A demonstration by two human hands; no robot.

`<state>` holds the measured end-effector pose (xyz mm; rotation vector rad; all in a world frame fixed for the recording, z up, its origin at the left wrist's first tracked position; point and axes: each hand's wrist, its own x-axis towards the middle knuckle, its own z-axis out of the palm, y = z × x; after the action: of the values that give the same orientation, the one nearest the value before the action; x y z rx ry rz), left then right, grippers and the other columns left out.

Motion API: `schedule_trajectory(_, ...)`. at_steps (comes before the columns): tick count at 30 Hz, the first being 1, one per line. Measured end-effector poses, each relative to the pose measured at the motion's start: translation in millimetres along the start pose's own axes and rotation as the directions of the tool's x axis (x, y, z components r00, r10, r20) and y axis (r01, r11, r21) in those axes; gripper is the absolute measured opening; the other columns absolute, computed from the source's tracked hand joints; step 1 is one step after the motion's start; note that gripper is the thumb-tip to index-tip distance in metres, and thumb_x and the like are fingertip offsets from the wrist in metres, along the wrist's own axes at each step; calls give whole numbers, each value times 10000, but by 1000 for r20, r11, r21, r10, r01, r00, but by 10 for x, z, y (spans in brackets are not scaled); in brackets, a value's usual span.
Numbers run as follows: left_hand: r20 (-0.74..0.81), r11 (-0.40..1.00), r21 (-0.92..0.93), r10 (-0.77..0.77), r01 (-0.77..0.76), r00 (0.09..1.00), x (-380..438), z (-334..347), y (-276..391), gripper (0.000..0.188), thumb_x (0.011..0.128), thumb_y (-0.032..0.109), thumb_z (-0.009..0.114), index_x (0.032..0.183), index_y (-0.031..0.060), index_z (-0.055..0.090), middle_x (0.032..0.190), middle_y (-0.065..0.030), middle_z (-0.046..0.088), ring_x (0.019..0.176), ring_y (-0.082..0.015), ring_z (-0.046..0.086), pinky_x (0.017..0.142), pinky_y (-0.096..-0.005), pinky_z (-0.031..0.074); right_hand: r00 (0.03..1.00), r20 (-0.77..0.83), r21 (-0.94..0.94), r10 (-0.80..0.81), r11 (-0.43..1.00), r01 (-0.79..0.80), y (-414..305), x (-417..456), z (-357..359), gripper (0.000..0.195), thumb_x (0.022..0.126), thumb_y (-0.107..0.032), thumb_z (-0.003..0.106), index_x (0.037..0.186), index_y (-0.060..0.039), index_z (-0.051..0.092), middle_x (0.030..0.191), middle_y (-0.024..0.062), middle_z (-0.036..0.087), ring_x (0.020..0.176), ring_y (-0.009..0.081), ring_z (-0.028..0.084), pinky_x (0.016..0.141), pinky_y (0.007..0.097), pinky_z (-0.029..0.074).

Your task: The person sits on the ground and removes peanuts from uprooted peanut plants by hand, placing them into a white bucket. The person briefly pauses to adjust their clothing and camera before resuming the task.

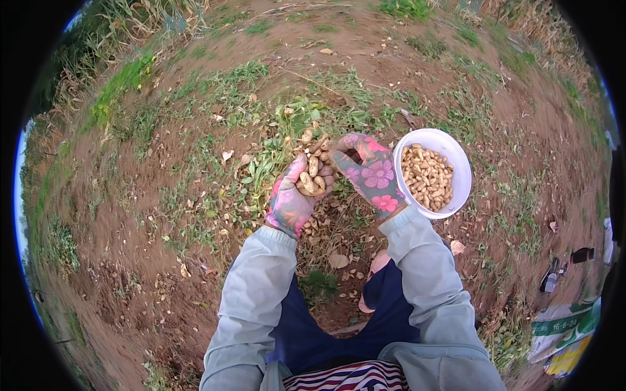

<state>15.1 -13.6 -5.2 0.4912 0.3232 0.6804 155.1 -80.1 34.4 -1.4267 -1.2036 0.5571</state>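
Note:
My left hand (296, 198), in a floral work glove, holds a cluster of unshelled peanuts (313, 181) in its palm and fingers. Green peanut plants (293, 122) spread on the ground just beyond it. Close on the right, my right hand (369, 171) wears a matching glove. Its thumb and fingers curl in beside the peanut cluster; whether they pinch a pod is hidden. A round white plastic bucket (462, 188), partly filled with picked peanuts (426, 177), stands right next to my right hand.
Reddish-brown soil (146, 220) with scattered leaves and weeds surrounds me. One pink shoe (374, 276) shows between my legs. At the lower right lie a printed woven sack (562, 325) and a small bottle-like object (551, 281). Dry corn stalks (132, 39) rise at the far left.

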Motion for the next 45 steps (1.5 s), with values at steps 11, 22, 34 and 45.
schedule_trajectory(11, -74, 944, 330, 7, 17, 997, -74, -41, 14, 406, 896, 375, 465, 1074, 16, 529, 1089, -89, 582, 943, -194, 591, 802, -369, 487, 996, 73, -146, 41, 989, -30, 213, -31, 278, 337, 701, -267, 708, 881, -22, 563, 781, 121, 604, 707, 250, 599, 630, 339, 470)
schedule_trajectory(22, -112, 966, 258, 3, 27, 994, 7, -176, -38, 386, 894, 345, 485, 1077, 9, 534, 1028, -105, 596, 920, -219, 597, 830, -420, 495, 953, 119, 54, 278, 957, -285, 255, 80, 250, 300, 689, -219, 718, 824, 4, 568, 757, 91, 604, 637, 172, 592, 559, 290, 475)
schedule_trajectory(34, -193, 902, 431, 96, -4, 976, -27, -135, -34, 303, 877, 231, 530, 1004, -37, 586, 887, -119, 640, 719, -194, 627, 589, -278, 477, 811, 421, 395, 405, 724, -566, 347, 125, 51, 286, 756, -122, 681, 983, -27, 536, 664, -5, 554, 474, 41, 471, 376, 175, 319)
schedule_trajectory(45, -265, 947, 303, 195, -111, 944, -37, -10, -84, 243, 832, 209, 601, 876, -29, 626, 764, -75, 627, 644, -144, 587, 564, -247, 456, 772, 550, 448, 318, 668, -594, 299, 91, -6, 242, 753, -145, 679, 924, -39, 545, 652, -23, 494, 455, 46, 401, 397, 186, 286)
